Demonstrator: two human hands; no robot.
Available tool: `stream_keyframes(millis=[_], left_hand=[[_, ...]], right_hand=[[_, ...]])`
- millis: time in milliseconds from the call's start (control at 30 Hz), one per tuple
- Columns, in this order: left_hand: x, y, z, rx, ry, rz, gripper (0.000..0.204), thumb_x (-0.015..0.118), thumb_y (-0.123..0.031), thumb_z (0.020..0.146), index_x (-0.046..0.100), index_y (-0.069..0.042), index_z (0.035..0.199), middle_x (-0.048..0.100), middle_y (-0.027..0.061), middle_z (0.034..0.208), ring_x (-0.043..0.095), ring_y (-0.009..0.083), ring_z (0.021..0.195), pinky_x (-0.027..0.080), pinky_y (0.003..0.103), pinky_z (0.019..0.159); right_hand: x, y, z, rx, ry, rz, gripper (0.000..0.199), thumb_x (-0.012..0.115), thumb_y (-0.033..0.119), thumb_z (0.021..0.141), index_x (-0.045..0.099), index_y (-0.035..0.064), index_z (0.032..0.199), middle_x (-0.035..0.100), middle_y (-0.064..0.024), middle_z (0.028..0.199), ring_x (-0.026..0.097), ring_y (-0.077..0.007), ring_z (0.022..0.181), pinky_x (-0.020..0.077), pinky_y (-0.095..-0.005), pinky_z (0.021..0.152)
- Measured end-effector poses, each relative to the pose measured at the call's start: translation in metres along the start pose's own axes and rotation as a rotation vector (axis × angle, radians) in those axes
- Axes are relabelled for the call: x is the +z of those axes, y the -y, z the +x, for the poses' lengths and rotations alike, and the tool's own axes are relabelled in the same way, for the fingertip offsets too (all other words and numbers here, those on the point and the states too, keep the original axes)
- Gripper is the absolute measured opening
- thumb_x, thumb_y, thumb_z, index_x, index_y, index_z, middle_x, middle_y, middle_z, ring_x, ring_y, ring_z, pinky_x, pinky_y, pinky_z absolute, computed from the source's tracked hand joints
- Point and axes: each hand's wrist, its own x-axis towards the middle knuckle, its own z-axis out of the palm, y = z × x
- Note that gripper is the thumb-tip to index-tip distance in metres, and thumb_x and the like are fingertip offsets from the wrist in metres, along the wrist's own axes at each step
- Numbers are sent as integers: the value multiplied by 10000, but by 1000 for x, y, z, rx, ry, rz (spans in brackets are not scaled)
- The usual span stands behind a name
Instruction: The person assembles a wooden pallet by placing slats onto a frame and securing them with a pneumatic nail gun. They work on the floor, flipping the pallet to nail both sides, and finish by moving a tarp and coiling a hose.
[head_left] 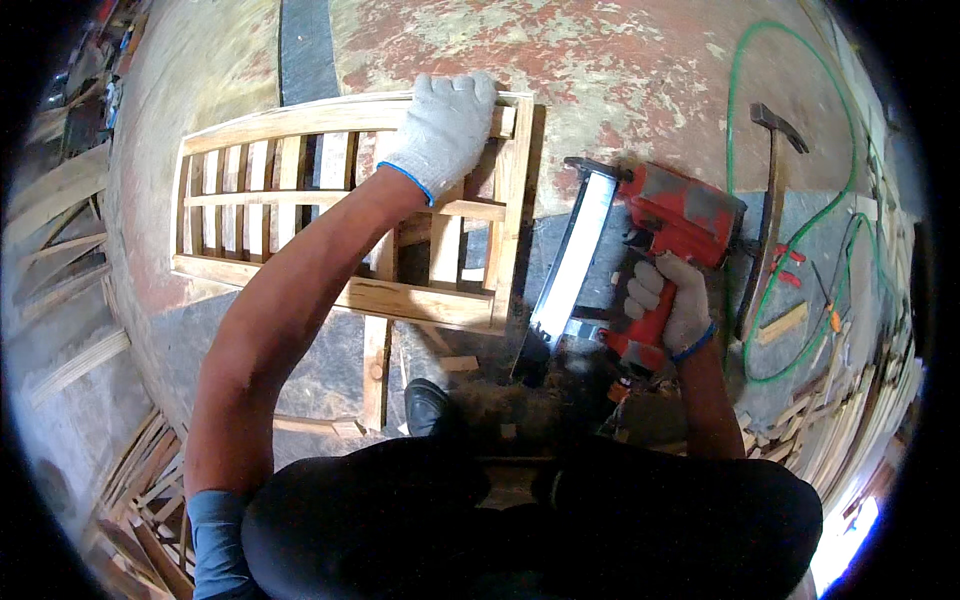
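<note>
A slatted wooden frame (265, 262) lies on the floor in front of me, its slats running between two long rails and a middle rail. My left hand (442, 135), in a grey-white work glove with a blue cuff, is closed over its far rail near the far right corner, fingertips hidden under the curl. My right hand (682, 305), gloved alike, wraps around the handle of a red nail gun (680, 212). The gun's long silvery magazine (575, 258) tilts beside the frame's right end, apart from it.
A hammer (774, 200) with a wooden handle lies right of the gun, near a looping green hose (735, 85). Close by are red-handled pliers (787, 268) and an orange-handled screwdriver (834, 318). Wood strips (845, 425) pile up at right; more scraps (140, 470) lie at left.
</note>
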Motion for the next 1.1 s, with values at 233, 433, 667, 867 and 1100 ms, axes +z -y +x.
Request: stream_keyframes(millis=[233, 433, 667, 867, 1100], left_hand=[[-5, 9, 1, 55, -4, -137, 248, 639, -164, 820, 564, -14, 1003, 667, 190, 917, 678, 356, 840, 501, 441, 783], [-9, 10, 4, 55, 72, -140, 286, 649, -175, 816, 581, -7, 1037, 681, 191, 934, 687, 361, 884, 518, 450, 822], [-17, 26, 14, 24, 326, -329, 383, 698, -261, 820, 591, 1, 1079, 679, 208, 980, 678, 384, 959, 539, 469, 844], [-27, 32, 24, 69, 399, -404, 468, 752, -390, 795, 641, -46, 1093, 683, 209, 1088, 654, 399, 1008, 522, 483, 898], [-1, 30, 4, -28, 87, -455, 645, 774, -507, 771, 656, -79, 1238, 694, 141, 1064, 629, 349, 1065, 497, 459, 927]], right_hand=[[-2, 1, 1, -7, 46, 7, 144, 578, 243, 948, 463, 175, 896, 374, 43, 648, 407, -140, 566, 400, -341, 538], [1, 0, 1, -4, 21, -16, 128, 575, 265, 963, 474, 193, 932, 364, 50, 660, 381, -119, 560, 367, -319, 541], [-3, -5, 1, -44, -182, -177, 177, 565, 232, 937, 527, 81, 1023, 559, -48, 762, 560, -199, 664, 501, -379, 645], [-38, -11, 7, -87, -168, -276, 262, 549, 197, 929, 554, 15, 1117, 635, -108, 887, 633, -257, 769, 542, -399, 714], [-31, 14, -15, -170, -358, -1219, 273, 631, 240, 911, 645, 31, 1086, 686, -159, 938, 679, -251, 932, 532, -384, 831]])
